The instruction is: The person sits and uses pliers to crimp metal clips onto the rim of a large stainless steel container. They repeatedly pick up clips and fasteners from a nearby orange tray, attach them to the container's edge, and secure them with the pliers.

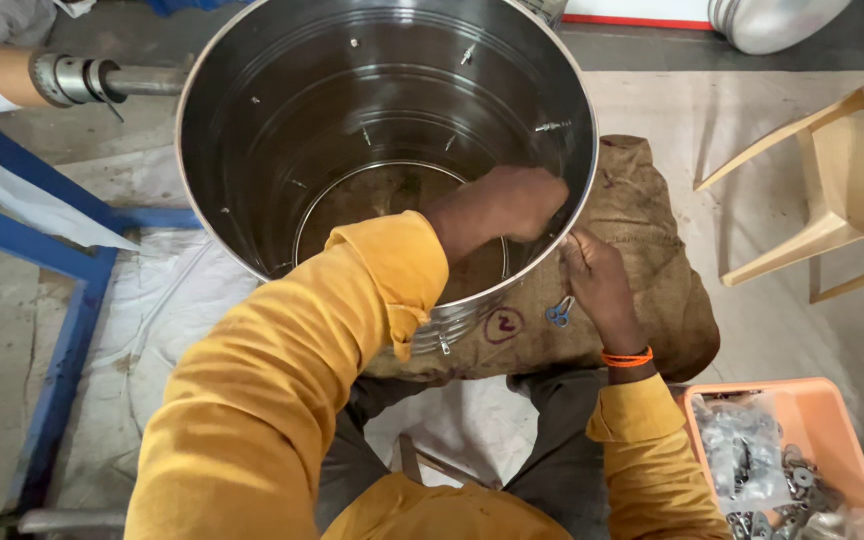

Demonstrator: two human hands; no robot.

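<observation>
Seen from above, a large steel drum (352, 130) rests on burlap sacking (642, 250). The left hand (500, 205) reaches inside, fingers curled against the wall; its grip is unclear. The right hand (597, 280) presses outside the rim, loosely closed.

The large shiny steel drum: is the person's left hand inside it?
Yes, the left hand reaches over the rim into the large shiny steel drum.

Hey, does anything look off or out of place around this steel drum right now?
Nothing looks spilled or damaged. The steel drum lies tipped on a burlap sack, which seems deliberate: the left hand reaches inside while the right hand presses its outer wall. Metal parts sit inside the orange tray.
</observation>
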